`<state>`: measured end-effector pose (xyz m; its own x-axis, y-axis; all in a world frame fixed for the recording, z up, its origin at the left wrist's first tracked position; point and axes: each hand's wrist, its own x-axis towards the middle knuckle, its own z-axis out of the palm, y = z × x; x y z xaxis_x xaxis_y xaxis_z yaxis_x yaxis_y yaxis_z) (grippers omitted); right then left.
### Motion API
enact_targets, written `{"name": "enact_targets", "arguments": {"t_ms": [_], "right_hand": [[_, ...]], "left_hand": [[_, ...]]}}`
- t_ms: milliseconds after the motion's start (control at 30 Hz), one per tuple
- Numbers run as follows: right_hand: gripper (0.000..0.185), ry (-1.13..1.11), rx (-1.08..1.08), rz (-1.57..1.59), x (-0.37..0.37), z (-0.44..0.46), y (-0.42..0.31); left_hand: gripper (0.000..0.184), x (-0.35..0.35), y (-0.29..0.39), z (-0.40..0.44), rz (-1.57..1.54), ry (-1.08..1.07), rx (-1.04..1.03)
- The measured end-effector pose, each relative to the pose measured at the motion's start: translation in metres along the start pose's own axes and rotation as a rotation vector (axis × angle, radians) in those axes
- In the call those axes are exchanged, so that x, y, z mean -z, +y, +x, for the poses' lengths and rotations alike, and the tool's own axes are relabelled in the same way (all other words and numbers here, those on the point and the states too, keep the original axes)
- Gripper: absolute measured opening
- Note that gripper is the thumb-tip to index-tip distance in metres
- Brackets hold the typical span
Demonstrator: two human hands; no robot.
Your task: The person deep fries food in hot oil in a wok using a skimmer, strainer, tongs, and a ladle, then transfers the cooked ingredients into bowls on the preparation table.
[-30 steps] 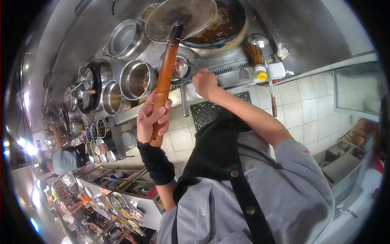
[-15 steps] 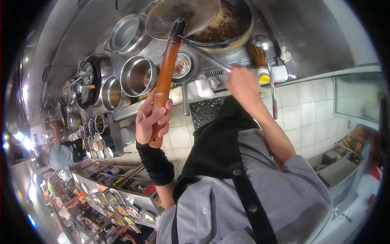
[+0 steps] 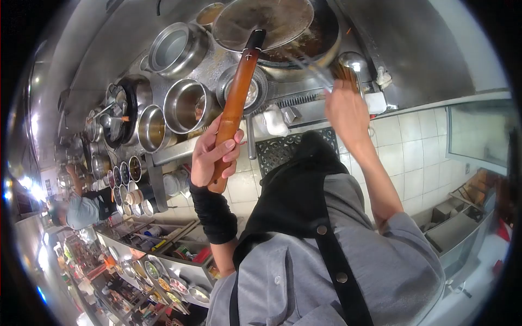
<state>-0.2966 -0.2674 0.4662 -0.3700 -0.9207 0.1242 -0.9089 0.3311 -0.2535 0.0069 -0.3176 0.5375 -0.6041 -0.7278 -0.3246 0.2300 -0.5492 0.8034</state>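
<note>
My left hand is wrapped around the wooden handle of a wide round skimmer. The skimmer's disc is held above the left part of a large wok, hiding much of the wok's inside. My right hand is closed on a long thin metal utensil that points toward the wok. Motion blurs the utensil, so its exact kind and tip cannot be made out. Beyond my right hand are a bamboo brush and a ladle.
Steel pots stand left of the skimmer handle. A small long-handled pan and a white cloth lie along the stove's front edge. Ingredient bowls line a counter at lower left. Another person works at far left.
The skimmer and my left hand have shifted right and slightly up. My right hand has moved right with the metal utensil, now covering the yellow-labelled container.
</note>
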Motion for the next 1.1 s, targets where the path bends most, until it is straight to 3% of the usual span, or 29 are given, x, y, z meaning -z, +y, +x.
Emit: {"name": "enact_targets", "arguments": {"t_ms": [167, 367, 467, 600, 700, 767, 933, 1100], "right_hand": [[0.02, -0.235, 0.255, 0.049, -0.016, -0.02, -0.027], [0.015, -0.338, 0.504, 0.081, -0.068, 0.029, -0.066], [0.019, -0.451, 0.402, 0.018, -0.107, 0.037, -0.089], [0.02, -0.37, 0.43, 0.011, -0.144, 0.03, -0.093], [0.018, -0.353, 0.357, 0.061, -0.131, 0.015, -0.079], [0.017, -0.436, 0.326, 0.1, -0.066, 0.014, -0.065], [0.02, -0.173, 0.026, 0.027, 0.004, 0.003, -0.023], [0.02, -0.038, -0.004, -0.094, -0.029, 0.053, 0.02]], "left_hand": [[0.07, 0.002, 0.001, -0.001, 0.04, 0.035, -0.021], [0.069, 0.006, 0.006, -0.001, 0.061, 0.064, -0.035], [0.069, 0.009, 0.003, -0.002, 0.03, 0.061, -0.049], [0.072, 0.011, 0.005, -0.002, 0.007, 0.053, -0.028], [0.072, 0.011, 0.005, -0.003, 0.003, 0.047, -0.031], [0.072, 0.01, 0.006, -0.003, 0.01, 0.058, -0.036], [0.07, 0.01, 0.01, -0.007, -0.001, 0.085, -0.043], [0.067, 0.001, 0.007, 0.005, 0.069, 0.108, -0.022]]}}
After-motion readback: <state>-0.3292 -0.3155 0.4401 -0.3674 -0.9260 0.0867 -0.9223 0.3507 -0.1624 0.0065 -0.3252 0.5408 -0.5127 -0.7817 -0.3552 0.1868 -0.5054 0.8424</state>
